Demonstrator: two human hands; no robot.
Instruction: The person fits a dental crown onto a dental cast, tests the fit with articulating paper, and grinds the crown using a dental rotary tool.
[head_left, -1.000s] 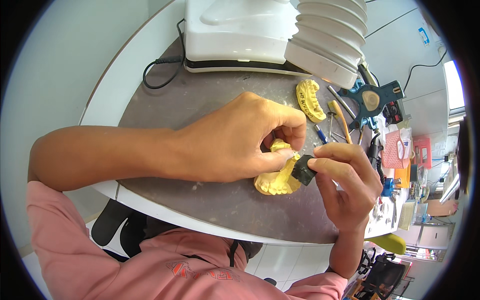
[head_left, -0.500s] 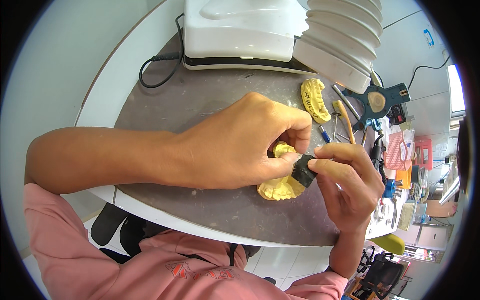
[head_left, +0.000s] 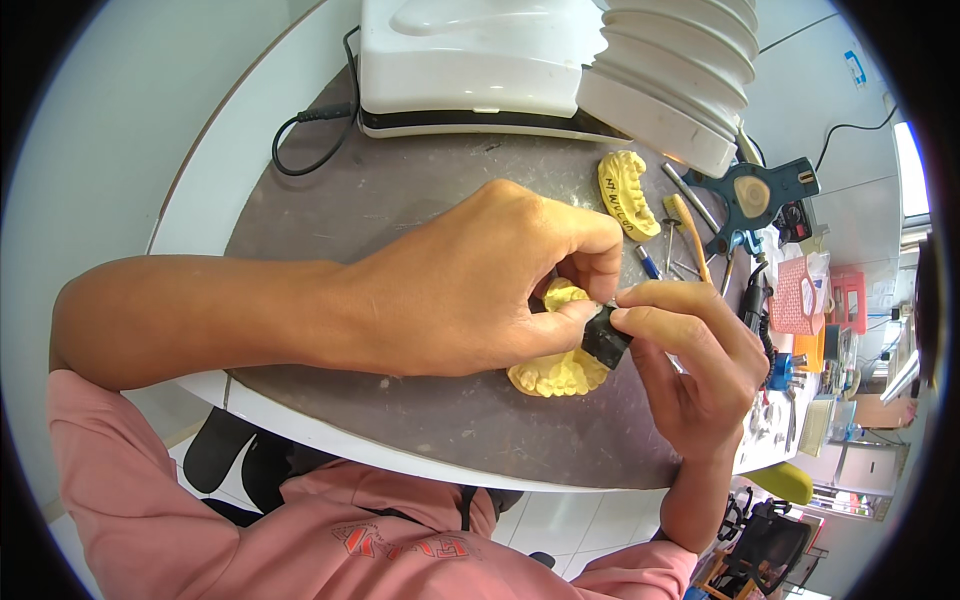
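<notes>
A yellow plaster dental cast (head_left: 556,374) rests on the grey tabletop, its middle hidden beneath my left hand (head_left: 460,280). The fingers of that hand are curled down over the cast, and its thumb lies along it. Between the thumb and fingertips of my right hand (head_left: 700,355) is a small black, flexible-looking piece (head_left: 606,338), pinched at its right side. The tip of my left thumb touches this piece's left edge, just above the teeth of the cast. Where the left fingertips press is hidden.
A second yellow cast (head_left: 628,195) stands beyond my hands, beside a brush (head_left: 688,238) and a blue-ended pen (head_left: 649,263). At the back are a white machine (head_left: 470,70), a ribbed white hose (head_left: 672,75) and a dark teal holder (head_left: 750,197). A pink basket (head_left: 793,297) stands right.
Both hands keep nearly the same grip. The whole scene has shifted slightly left and up in view, and the black piece is turned a little.
</notes>
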